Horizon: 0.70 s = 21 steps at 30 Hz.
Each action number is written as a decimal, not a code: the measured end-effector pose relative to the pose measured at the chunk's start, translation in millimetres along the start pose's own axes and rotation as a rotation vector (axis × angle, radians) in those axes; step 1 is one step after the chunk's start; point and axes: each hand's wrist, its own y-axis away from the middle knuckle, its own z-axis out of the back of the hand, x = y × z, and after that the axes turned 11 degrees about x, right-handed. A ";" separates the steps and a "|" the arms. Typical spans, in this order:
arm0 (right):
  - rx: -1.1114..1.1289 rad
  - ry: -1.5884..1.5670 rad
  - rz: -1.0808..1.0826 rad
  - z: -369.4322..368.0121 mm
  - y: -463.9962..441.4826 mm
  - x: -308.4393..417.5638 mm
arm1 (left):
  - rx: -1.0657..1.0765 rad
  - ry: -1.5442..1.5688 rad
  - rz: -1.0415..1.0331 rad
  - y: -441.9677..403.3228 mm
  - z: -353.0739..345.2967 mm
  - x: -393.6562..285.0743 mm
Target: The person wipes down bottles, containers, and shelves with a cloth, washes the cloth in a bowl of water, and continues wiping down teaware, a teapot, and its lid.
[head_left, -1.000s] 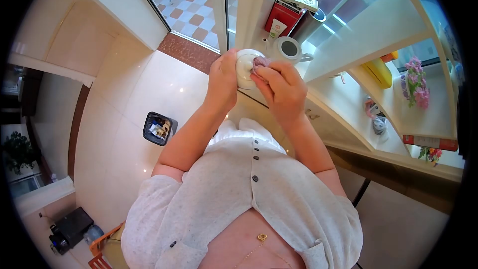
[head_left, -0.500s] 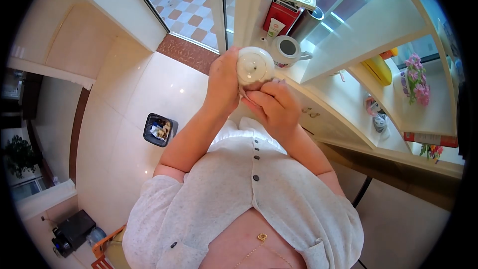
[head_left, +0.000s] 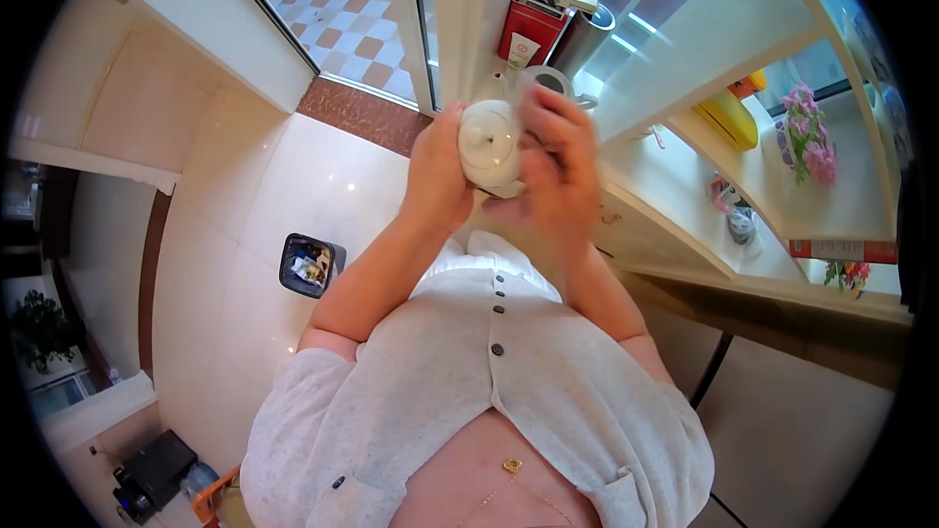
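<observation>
A round white glazed lid (head_left: 489, 142) with a small knob in its centre faces up in front of my body. My left hand (head_left: 437, 171) grips its left side, fingers wrapped round the edge. On its right side is my right hand (head_left: 559, 161), blurred by motion, with a bit of pinkish cloth (head_left: 509, 207) showing faintly below; how the fingers lie on it cannot be made out. Behind my right hand a white pot (head_left: 550, 81) with an open top and a handle stands on the shelf, partly hidden.
A red box (head_left: 533, 27), a white tube (head_left: 521, 49) and a dark cylinder (head_left: 585, 34) stand behind the pot. Shelves at right hold a yellow object (head_left: 729, 120) and pink flowers (head_left: 810, 142). A black bin (head_left: 309, 265) is on the floor at left.
My right hand has gone from the lid's middle to below it, then up to its right side. The cloth shows less clearly now, and the view has shifted slightly.
</observation>
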 end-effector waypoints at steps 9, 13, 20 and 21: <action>0.135 -0.062 -0.191 14.8 -14.9 -10.7 | 0.021 -0.106 0.150 4.8 2.0 15.0; 0.150 -0.008 -0.073 8.4 -12.0 -16.5 | -0.009 -0.025 0.094 0.6 -1.4 15.2; 0.131 0.619 0.415 -20.6 22.9 -35.2 | -0.027 0.082 0.106 -3.6 -16.0 -4.6; 0.130 0.620 0.415 -19.8 18.7 -34.0 | -0.001 0.073 0.122 -1.5 -20.0 -7.1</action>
